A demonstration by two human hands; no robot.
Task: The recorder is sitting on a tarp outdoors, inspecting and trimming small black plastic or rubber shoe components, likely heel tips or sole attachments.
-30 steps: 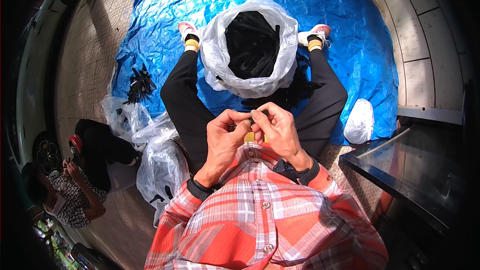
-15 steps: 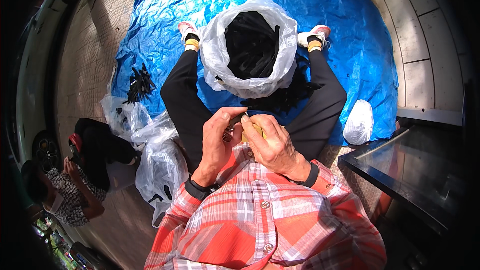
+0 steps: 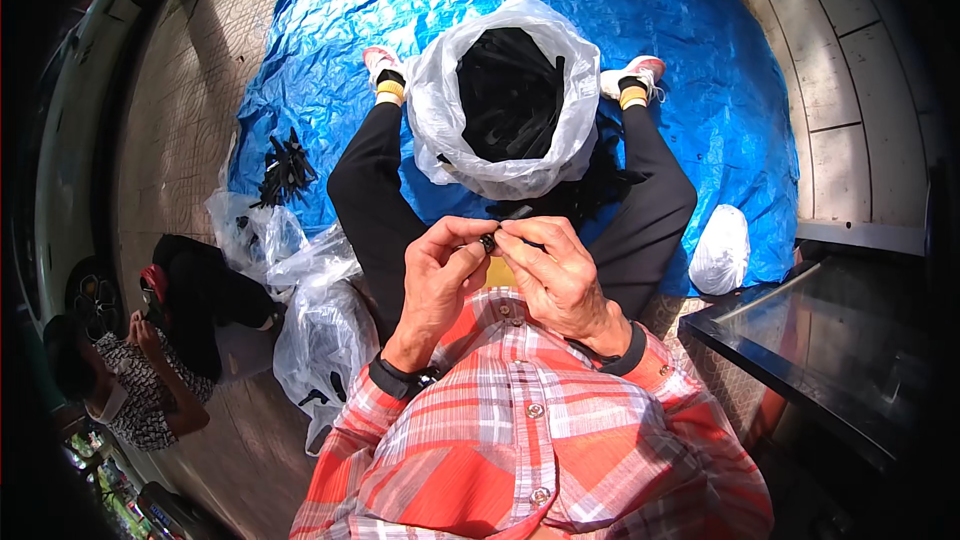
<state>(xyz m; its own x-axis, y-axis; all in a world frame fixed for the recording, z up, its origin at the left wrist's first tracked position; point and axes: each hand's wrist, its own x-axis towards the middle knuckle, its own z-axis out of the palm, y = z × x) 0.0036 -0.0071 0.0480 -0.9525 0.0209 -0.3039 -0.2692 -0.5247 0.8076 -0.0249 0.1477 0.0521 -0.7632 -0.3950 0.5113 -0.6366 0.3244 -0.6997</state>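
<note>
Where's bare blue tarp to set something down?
The crumpled blue plastic tarp looks mostly bare between the black-trousered right leg and the tarp's right edge, beyond the rounded white plastic bag. Crowded between the legs: an open translucent plastic bag holds black strips; more lie beside it.

The left hand and right hand are close together, fingers curled and pinching (thumbs included). Both forearms angle inward.

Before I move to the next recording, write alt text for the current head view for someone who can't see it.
A seated person pinches a small dark piece with the left hand, the right hand close beside it. Beyond, an open translucent plastic bag holding black strips sits on a crumpled blue tarp; another person sits at far left.
</note>
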